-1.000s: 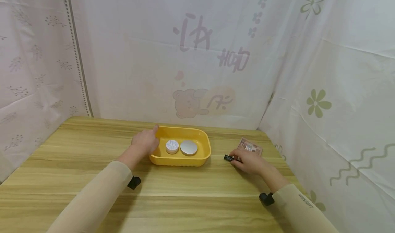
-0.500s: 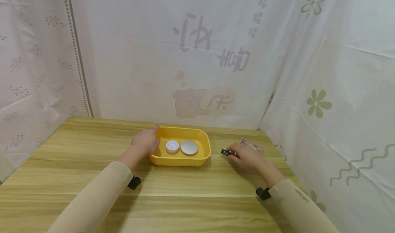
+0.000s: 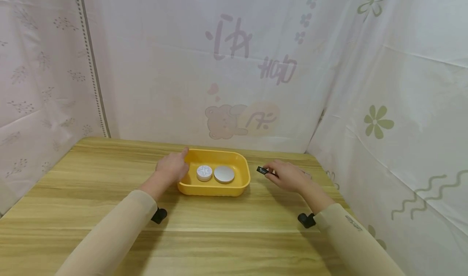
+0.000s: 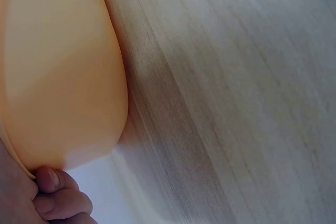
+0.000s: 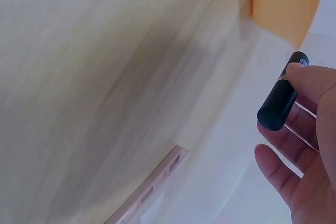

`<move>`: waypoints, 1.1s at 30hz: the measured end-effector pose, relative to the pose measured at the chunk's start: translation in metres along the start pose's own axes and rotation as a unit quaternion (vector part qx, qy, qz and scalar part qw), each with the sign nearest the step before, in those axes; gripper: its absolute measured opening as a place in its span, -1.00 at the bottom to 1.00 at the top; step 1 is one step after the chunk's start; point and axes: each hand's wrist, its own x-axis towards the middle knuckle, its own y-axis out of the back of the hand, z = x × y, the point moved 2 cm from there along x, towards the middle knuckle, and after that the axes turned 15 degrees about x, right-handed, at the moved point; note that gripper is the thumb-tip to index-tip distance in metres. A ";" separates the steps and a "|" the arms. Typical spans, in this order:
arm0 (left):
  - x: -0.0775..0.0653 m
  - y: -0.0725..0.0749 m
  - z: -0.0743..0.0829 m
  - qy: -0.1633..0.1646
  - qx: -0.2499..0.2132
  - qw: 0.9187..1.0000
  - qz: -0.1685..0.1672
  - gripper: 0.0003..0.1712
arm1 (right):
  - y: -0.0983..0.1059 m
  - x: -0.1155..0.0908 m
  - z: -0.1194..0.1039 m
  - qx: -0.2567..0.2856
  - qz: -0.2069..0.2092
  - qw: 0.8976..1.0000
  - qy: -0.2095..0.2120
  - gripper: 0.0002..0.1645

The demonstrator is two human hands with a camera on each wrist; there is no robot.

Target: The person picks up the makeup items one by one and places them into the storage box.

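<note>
My left hand [image 3: 172, 168] grips the left end of a yellow plastic basin [image 3: 215, 191]; in the left wrist view its fingertips [image 4: 63, 203] curl against the basin's wall [image 4: 68, 77]. Inside the basin lie a small round white case with a star pattern [image 3: 204, 173] and a wider silver round case [image 3: 224, 174]. Right of the basin, my right hand [image 3: 287, 175] pinches a black lipstick tube [image 3: 262, 170] above the table. The right wrist view shows the tube [image 5: 278, 100] between thumb and fingers, with a thin gold band.
An eyeshadow palette [image 5: 152, 184] lies on the wooden table [image 3: 219, 247], mostly hidden behind my right hand in the head view. Patterned pale curtains [image 3: 164, 65] hang behind the table and on both sides.
My right hand has lifted and moved left and away from me with the lipstick tube, closer to the basin, and now covers most of the palette. The left hand and basin have stayed put.
</note>
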 end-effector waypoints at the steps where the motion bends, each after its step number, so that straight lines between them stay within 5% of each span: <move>1: 0.000 0.000 0.000 -0.001 0.000 1.000 0.000 -0.18 | 0.001 0.001 -0.002 0.002 0.000 1.000 0.001 -0.70; 19: 0.001 0.001 0.001 -0.011 0.003 1.000 0.007 -0.18 | 0.001 0.024 -0.025 0.019 -0.016 1.000 -0.008 -0.60; 33: -0.001 0.000 -0.001 -0.008 0.004 1.000 0.003 -0.18 | -0.008 0.046 -0.059 0.018 -0.042 0.998 0.034 -0.61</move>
